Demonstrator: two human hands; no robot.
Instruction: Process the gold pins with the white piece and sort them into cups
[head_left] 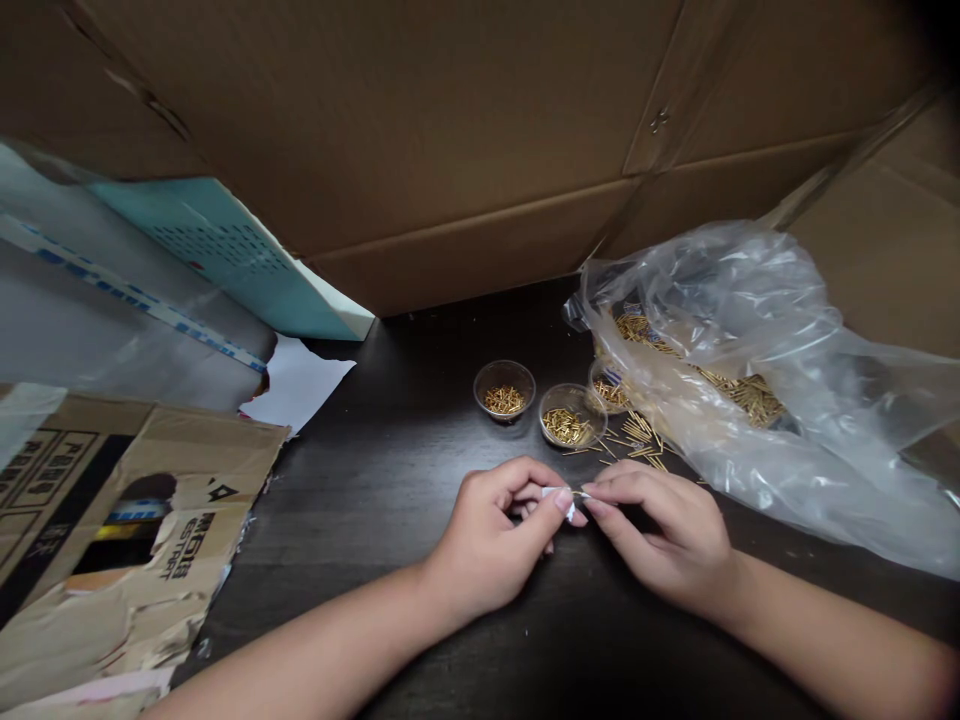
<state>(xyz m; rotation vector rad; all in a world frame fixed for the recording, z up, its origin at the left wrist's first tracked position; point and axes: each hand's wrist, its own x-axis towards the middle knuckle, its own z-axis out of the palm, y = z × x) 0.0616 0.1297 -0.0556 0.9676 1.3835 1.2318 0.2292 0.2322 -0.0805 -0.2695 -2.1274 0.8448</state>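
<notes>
Low over the dark table, my left hand [495,535] pinches a small white scrap [571,508] that looks like paper or tissue. Facing it, my right hand [671,535] has thumb and fingertips closed together. A thin gold-coloured pin [577,491] bridges the narrow gap between both sets of fingertips; its ends are hidden. Just beyond the hands stand clear round cups holding small gold metal pins: one cup [480,392] at left and another cup [546,428] in the middle. Loose gold pins [643,430] lie scattered beside them.
A crumpled clear plastic bag [750,280] with many gold pins spreads on the right, partly over a third cup [606,392]. Cardboard walls [450,120] enclose the back. On the left are a torn cardboard box [225,450], white paper [307,378] and a teal printed panel [217,240].
</notes>
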